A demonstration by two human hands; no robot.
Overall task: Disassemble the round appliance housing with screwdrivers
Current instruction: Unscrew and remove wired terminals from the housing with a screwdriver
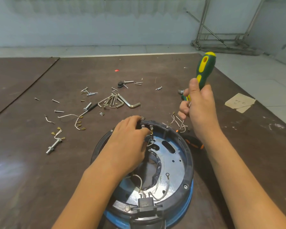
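Observation:
The round appliance housing [187, 164], black-rimmed with a blue outer shell and a shiny metal plate inside, lies open side up near the front of the brown table. Loose white wires run across its inside. My left hand [130, 139] reaches over the far rim and its fingers pinch a small terminal part there. My right hand [200, 106] grips a green and yellow screwdriver [204, 66], handle up, just right of the far rim. Its shaft points down beside the rim, and the tip is hard to make out among cut wires.
Several loose screws [89, 93], a bunch of hex keys [117, 101], bolts [54, 145] and wire pieces with brass terminals [78, 123] lie scattered beyond and left of the housing. A black and orange tool [194, 143] lies right of the rim. Cardboard scraps [239, 102] sit at the table's right edge.

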